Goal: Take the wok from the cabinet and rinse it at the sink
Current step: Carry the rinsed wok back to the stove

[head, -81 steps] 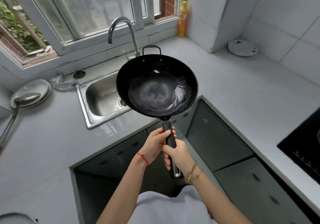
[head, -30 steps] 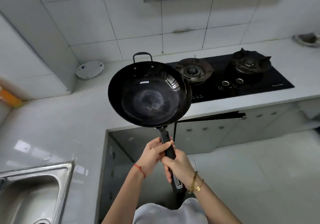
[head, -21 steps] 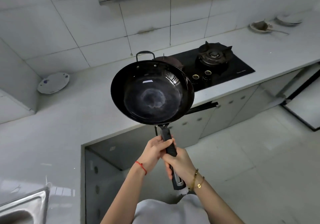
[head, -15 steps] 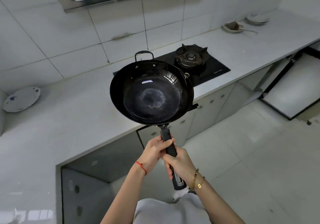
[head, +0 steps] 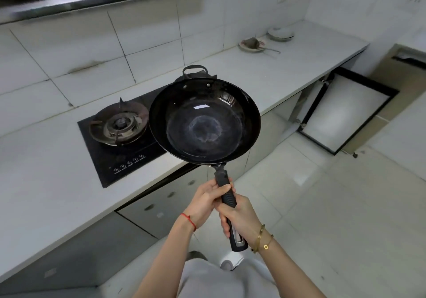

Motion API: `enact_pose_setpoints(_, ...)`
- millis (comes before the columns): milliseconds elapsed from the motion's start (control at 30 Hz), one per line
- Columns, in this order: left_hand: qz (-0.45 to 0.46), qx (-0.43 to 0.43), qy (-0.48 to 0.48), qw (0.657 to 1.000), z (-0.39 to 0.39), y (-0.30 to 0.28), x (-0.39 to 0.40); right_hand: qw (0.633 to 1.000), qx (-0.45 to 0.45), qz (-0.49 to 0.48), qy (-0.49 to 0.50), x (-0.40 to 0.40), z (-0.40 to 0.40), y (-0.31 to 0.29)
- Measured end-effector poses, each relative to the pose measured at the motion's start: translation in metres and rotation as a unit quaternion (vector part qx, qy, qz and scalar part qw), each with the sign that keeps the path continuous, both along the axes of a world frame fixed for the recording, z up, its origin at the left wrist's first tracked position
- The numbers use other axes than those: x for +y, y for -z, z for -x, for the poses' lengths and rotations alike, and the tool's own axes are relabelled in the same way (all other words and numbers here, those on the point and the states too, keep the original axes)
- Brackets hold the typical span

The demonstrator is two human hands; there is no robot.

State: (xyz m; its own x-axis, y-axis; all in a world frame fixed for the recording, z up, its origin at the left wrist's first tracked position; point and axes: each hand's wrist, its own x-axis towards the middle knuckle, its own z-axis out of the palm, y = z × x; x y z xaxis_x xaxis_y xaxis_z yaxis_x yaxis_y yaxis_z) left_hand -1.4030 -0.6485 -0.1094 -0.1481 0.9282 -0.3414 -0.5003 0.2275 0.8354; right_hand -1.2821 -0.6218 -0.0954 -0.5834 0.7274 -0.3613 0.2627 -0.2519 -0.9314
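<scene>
We grip the wok by its long handle, left hand wrapped high, right hand just below. We hold it in the air, open side up, over the counter edge, beside the burner.

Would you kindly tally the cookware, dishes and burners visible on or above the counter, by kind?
Black round metal wok with a long handle: 1
Visible gas burner on the black glass hob: 1
Dishes at the far end of the white counter: 2, a soiled plate and a white bowl
Total: 4
</scene>
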Motion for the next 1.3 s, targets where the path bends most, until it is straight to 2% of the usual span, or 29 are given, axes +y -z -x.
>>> enact_pose_setpoints(400,0.016,0.000,0.061,0.998,-0.021,0.020,0.141,0.997,0.013,0.026,0.065,0.121,-0.025,0.007)
enact_pose_setpoints(667,0.011,-0.013,0.076,0.997,-0.014,0.031,0.262,0.996,0.002,0.029,0.085,0.240,-0.018,0.014)
enact_pose_setpoints(1033,0.010,-0.011,0.077,0.997,0.009,0.028,0.426,0.997,-0.014,0.024,0.067,0.408,0.003,0.012)
enact_pose_setpoints(1300,0.027,-0.019,0.028,0.999,0.015,0.034,0.513,1.000,-0.022,0.007,0.017,0.509,0.013,0.031)
